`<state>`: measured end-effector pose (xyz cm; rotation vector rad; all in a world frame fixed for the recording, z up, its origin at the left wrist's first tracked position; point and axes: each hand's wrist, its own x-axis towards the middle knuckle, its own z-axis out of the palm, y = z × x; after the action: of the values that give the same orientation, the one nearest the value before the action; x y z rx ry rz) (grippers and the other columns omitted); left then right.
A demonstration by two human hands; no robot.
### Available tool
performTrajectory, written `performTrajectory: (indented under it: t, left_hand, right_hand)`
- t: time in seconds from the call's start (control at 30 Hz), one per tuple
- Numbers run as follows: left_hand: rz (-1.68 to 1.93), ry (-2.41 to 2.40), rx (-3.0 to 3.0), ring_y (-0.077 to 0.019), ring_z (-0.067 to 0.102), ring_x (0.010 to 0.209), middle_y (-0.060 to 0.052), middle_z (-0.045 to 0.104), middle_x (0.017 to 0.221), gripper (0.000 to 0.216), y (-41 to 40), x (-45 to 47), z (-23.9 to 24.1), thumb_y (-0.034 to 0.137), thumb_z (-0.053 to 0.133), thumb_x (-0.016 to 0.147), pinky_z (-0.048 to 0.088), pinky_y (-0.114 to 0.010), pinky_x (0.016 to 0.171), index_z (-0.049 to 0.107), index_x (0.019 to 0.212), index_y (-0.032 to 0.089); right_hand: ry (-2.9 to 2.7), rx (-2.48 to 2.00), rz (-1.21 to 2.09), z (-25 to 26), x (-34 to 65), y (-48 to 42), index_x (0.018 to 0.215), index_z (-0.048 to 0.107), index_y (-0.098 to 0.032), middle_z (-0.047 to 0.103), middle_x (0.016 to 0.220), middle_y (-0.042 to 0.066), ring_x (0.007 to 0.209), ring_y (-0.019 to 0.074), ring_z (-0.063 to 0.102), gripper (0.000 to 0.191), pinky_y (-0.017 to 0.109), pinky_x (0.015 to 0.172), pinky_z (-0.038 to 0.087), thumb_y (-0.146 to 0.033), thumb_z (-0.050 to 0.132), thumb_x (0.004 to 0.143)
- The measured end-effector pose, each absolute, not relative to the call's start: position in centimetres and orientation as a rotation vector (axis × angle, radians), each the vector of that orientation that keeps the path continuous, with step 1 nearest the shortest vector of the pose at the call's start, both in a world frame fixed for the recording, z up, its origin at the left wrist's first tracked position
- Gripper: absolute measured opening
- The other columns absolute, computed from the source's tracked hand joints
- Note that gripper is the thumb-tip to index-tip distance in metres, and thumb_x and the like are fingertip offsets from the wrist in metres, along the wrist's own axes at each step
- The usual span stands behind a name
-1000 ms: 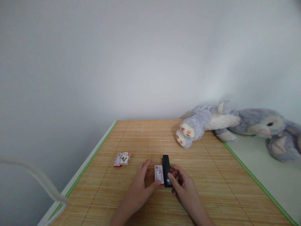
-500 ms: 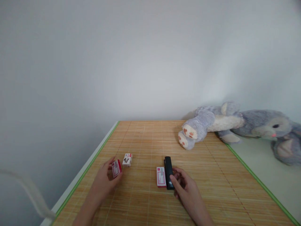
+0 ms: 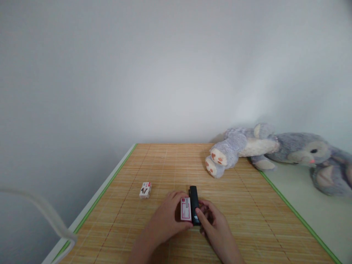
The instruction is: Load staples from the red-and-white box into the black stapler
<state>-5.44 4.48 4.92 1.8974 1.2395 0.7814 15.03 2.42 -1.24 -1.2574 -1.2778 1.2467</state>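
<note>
Left hand (image 3: 167,216) resting on the bamboo mat (image 3: 247,220) of the desk, fingers curled around the near and left side of a small white-and-red box (image 3: 186,209), thumb at its lower edge; grip closed on this box, box lying flat or only a little lifted, hard to tell which. Right hand (image 3: 213,223) just beside, fingers bent around the near end of a black stapler (image 3: 194,203), thumb tip touching its lower right side; grip pinching the stapler, which lies lengthwise, pointing away from the person. Box and stapler touching along their long sides, both in the middle of the mat near the front. Second small box (image 3: 145,190) lying alone to the left, well apart from both hands, with a dark mark on its top face. Judged from this: the box brought next to the stapler, so the gathering part seems done; stapler apparently not opened yet, box seemingly closed too, no staples visible anywhere. Left to do, probably: opening the box, opening the stapler, putting staples inside. Whether the held box is full or empty, impossible to tell. Grey plush rabbit (image 3: 275,146) lying at the far right, half on the mat, half on the pale green surface (image 3: 316,212) beside it. White cable (image 3: 41,212) blurred at the left edge.
</note>
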Motion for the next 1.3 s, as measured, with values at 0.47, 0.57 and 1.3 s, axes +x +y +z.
performTrajectory:
  t: [0.47,0.57,1.3]
  left_hand:
    - [0.841,1.171,1.885,-0.0344,0.057,0.132,-0.011,0.059,0.146,0.091,3.9,-4.7,2.1,0.031,0.094,0.065,0.045,-0.05,0.114,0.053,0.146,0.03]
    - [0.912,1.316,1.92,-0.0337,0.051,0.139,-0.01,0.056,0.15,0.079,4.2,-6.9,2.5,0.047,0.085,0.078,0.04,-0.053,0.119,0.052,0.148,0.033]
    - [1.027,1.528,1.606,-0.0212,0.072,0.081,-0.005,0.078,0.09,0.03,9.1,-5.3,1.0,0.041,0.062,0.092,0.055,-0.034,0.077,0.075,0.111,0.021]
  right_hand:
    - [-1.313,-1.246,1.244,-1.2,15.1,2.3,0.124,0.066,-0.02,0.063,0.083,0.002,0.058,0.0152,0.059,0.051,0.027,0.047,0.051,-0.061,0.061,0.096]
    - [-1.276,-1.254,1.249,-0.9,15.1,2.2,0.129,0.064,-0.021,0.064,0.084,0.002,0.057,0.0153,0.058,0.056,0.027,0.045,0.049,-0.064,0.061,0.094]
    - [-1.511,-1.272,0.924,-1.0,15.2,2.1,0.133,0.067,-0.024,0.071,0.12,0.011,0.108,0.0252,0.067,0.038,0.04,0.101,0.054,-0.044,0.052,0.104]
